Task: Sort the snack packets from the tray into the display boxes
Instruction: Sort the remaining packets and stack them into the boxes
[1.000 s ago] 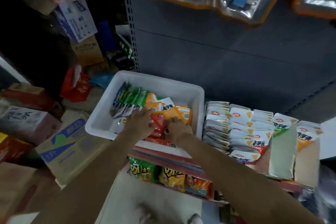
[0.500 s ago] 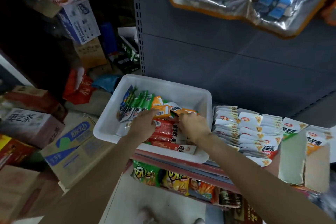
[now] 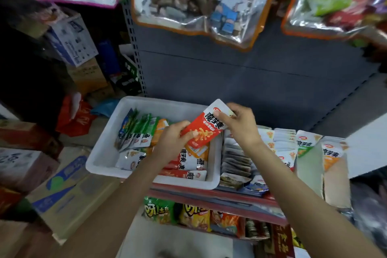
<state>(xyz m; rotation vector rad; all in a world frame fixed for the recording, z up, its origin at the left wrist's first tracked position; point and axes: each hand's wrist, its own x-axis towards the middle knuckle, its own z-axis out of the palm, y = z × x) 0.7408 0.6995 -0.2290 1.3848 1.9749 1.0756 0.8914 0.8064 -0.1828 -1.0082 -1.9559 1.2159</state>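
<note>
We hold a red snack packet (image 3: 204,130) between both hands above the right part of the white tray (image 3: 134,103). Our left hand (image 3: 172,142) pinches its lower end, fingers curled round the edge, and our right hand (image 3: 240,123) grips its white top end with thumb and curled fingers. The packet is tilted, its top toward the right and away from us. Under it the tray holds more packets: green and blue ones (image 3: 136,132) standing in a row at the left, orange ones (image 3: 160,130) beside them, and red and white ones (image 3: 188,165) lying flat near the front rim. Just right of the tray, the display boxes (image 3: 310,165) stand on the shelf, with rows of white packets (image 3: 284,142) upright in them. Bags of crisps (image 3: 194,213) fill the shelf below, and cardboard cartons (image 3: 60,192) are stacked at the left
</note>
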